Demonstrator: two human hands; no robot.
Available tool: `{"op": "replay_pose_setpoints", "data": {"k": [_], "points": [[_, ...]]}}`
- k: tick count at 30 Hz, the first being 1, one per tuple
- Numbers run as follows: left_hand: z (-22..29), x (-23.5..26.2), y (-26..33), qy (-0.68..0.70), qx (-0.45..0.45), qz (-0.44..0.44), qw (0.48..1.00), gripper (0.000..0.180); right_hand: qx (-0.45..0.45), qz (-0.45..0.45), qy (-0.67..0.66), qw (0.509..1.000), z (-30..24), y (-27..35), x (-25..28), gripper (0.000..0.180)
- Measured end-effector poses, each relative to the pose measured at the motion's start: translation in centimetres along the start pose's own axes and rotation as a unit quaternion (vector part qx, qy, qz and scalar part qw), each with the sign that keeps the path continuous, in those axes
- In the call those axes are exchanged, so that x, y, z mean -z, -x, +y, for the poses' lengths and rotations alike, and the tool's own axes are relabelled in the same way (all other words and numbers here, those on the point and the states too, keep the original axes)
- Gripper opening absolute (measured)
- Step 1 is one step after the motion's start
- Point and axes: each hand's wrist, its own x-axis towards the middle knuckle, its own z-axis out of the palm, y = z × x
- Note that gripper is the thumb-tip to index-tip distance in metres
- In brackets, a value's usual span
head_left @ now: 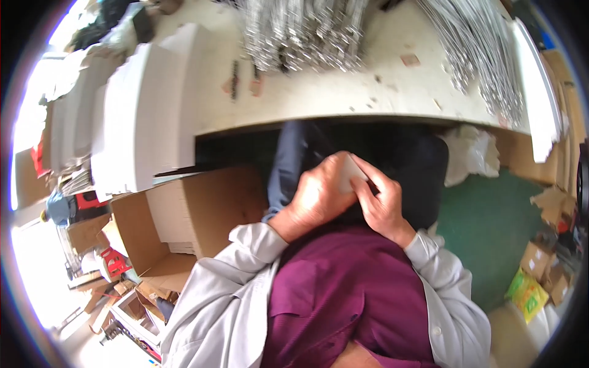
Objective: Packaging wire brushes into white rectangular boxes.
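Note:
Both my hands meet above my lap, in front of the table edge. Between them is a small white flat piece (353, 175), partly covered by fingers, so I cannot tell exactly what it is. My left hand (319, 191) is closed round its left side, with the back of the hand facing up. On the other side my right hand (381, 199) pinches it between thumb and forefinger.
Bundles of shiny metal rods (304, 37) lie across the white table (282, 101), with more rods (475, 52) at the right. Tall white flat stacks (144, 110) stand at the left, above an open cardboard box (221, 211). A plastic bag (471, 153) hangs below the right edge.

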Motion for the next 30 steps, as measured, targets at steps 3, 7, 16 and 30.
{"op": "replay_pose_setpoints", "data": {"k": [3,7,16,30], "points": [[0.7,0.7,-0.3,0.005,-0.006,-0.009,1.0,0.069,-0.048,0.021,-0.057,0.997,0.2,-0.4,0.1,0.034],[0.7,4.2,0.8,-0.017,-0.043,-0.029,0.999,0.066,-0.077,0.032,-0.134,0.988,-0.6,-2.2,1.8,0.035],[-2.1,17.2,-8.1,-0.318,0.099,0.159,0.929,0.054,0.225,0.122,0.239,0.937,-1.4,-9.2,5.7,0.014],[-4.0,20.1,-18.5,-0.376,0.062,0.067,0.922,0.04,0.219,0.162,0.235,0.933,0.9,-11.0,5.9,0.005]]}}
